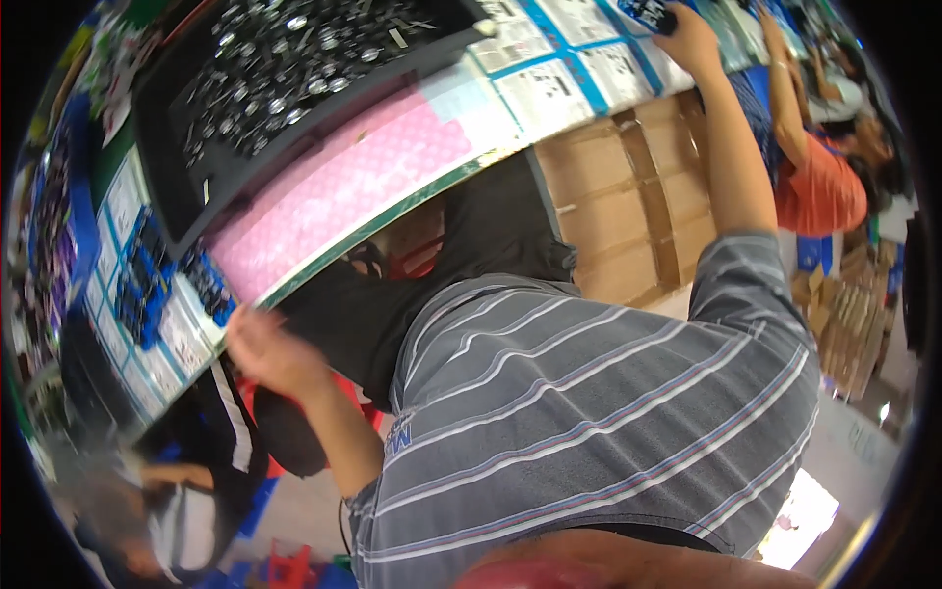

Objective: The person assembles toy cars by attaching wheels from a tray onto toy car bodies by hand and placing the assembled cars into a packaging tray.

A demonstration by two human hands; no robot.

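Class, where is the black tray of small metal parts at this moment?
In the head view, the black tray sits upper left on the workbench, just above the pink mat, away from both hands.

An assembly workshop. A black tray [294, 69] of small metal parts sits on a desk [363, 187] with a pink mat. Cardboard boxes [628, 196] stand stacked beside it, and other workers sit nearby.

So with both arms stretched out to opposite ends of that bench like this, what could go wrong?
1. The right hand grips a dark blue item at the far edge of the table; at full stretch it could slip.
2. The left hand sits at the table's edge beside blue parts on paper sheets; a nudge might knock them off.
3. The black tray of small metal pieces lies between the arms; a sweeping forearm could scatter them.
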